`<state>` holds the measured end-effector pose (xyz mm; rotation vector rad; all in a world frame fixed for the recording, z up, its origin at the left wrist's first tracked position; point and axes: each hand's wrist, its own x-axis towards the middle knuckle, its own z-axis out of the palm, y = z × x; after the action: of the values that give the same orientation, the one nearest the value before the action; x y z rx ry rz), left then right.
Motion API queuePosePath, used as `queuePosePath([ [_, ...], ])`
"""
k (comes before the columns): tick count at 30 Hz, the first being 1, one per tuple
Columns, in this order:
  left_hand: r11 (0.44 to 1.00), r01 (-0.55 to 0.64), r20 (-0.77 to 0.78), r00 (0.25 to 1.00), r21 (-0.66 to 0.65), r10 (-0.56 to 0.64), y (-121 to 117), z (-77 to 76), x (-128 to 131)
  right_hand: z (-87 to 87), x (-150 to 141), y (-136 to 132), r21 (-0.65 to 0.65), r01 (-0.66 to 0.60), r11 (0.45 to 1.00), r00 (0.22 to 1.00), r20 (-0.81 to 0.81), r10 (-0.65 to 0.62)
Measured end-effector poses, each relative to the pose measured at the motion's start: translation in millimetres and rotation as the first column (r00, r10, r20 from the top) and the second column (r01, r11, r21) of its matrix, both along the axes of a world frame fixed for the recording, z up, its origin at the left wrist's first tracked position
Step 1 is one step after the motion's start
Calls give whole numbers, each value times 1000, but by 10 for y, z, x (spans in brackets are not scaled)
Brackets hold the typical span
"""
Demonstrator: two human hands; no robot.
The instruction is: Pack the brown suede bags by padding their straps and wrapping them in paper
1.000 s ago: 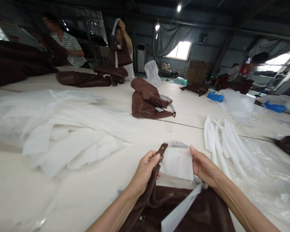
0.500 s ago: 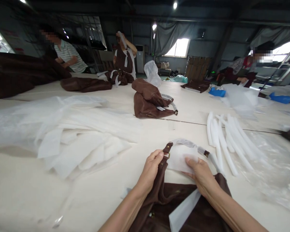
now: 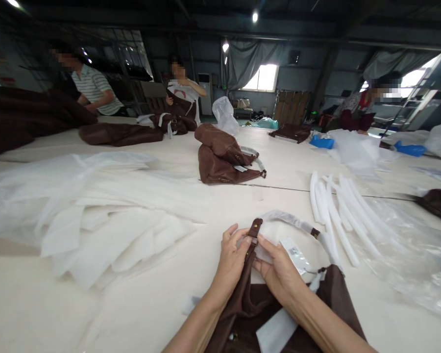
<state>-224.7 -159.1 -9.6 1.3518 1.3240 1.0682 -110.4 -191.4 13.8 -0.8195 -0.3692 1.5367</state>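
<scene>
A dark brown leather handbag (image 3: 340, 299) lies at the near edge of the table, its arched handle (image 3: 288, 217) wrapped in clear film. My left hand (image 3: 228, 264) pinches the strap at the buckle end, just under a leather tab (image 3: 256, 226) with a stud. My right hand (image 3: 282, 274) is closed at the same buckle, thumb and fingers pressing a thin white sheet (image 3: 265, 253) against it; most of the sheet is hidden by the hand. A tag in a clear sleeve (image 3: 296, 256) hangs beside the right hand. A white strip (image 3: 277, 331) lies across the bag's opening.
White sheets (image 3: 106, 230) lie heaped on the left. Several white foam tubes (image 3: 338, 220) and clear plastic (image 3: 419, 260) are on the right. Two brown bags (image 3: 220, 157) rest mid-table. Three people work beyond, one holding a brown bag (image 3: 185, 105).
My right hand has moved left with the white sheet, from the open space under the handle to the buckle beside my left hand. The tag has come into view.
</scene>
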Motion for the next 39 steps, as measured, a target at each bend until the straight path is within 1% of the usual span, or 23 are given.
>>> queuePosePath([
  [2,999,-30,51,998,21,29,-14,20,28,-18,-5,2,-7,-7,1000,1000,30,7],
  [4,991,-121,152,982,55,111,-23,39,35,-30,-9,14,-25,14,1000,998,55,-12],
  [5,984,-177,241,957,30,164,-20,48,26,-34,-12,19,-35,24,999,998,60,-22],
  [6,976,-214,338,916,-37,214,-10,56,8,-36,-15,23,-41,31,999,998,61,-28],
  [7,968,-216,425,870,-130,251,8,64,-16,-38,-17,25,-43,37,998,998,60,-34],
  [8,957,-178,493,827,-230,272,34,71,-45,-40,-18,24,-42,42,998,998,56,-40],
  [9,942,-107,538,798,-318,272,66,80,-74,-42,-19,23,-39,47,998,998,51,-45],
  [10,923,-17,564,787,-384,249,101,90,-99,-44,-18,22,-34,48,998,998,45,-46],
  [11,902,71,576,790,-425,209,137,103,-118,-45,-17,21,-27,45,999,998,39,-44],
  [13,861,210,593,796,-463,124,202,143,-125,-47,-11,22,-13,35,999,999,30,-35],
  [14,848,255,601,794,-464,89,226,168,-112,-47,-6,23,-7,27,1000,999,29,-27],
  [15,847,282,608,792,-450,60,245,197,-92,-46,0,24,-1,18,1000,999,31,-18],
  [17,870,284,609,793,-402,22,265,253,-39,-43,16,24,9,2,1000,999,50,-2],
  [21,935,179,565,825,-307,28,250,300,41,-63,63,4,14,-33,999,991,132,31],
  [26,983,23,504,861,-182,73,190,270,69,-114,142,-32,-32,51,998,977,210,-43],
  [29,990,-29,482,871,-137,92,156,275,81,-123,196,-44,-20,59,998,986,159,-56],
  [33,992,-50,480,872,-113,99,126,290,100,-148,223,-31,-21,49,999,997,62,-47],
  [36,993,-61,477,873,-106,105,116,282,112,-161,162,10,37,25,999,996,80,-28],
  [39,992,-80,462,879,-102,119,111,266,119,-146,71,66,77,27,997,993,113,-36],
])
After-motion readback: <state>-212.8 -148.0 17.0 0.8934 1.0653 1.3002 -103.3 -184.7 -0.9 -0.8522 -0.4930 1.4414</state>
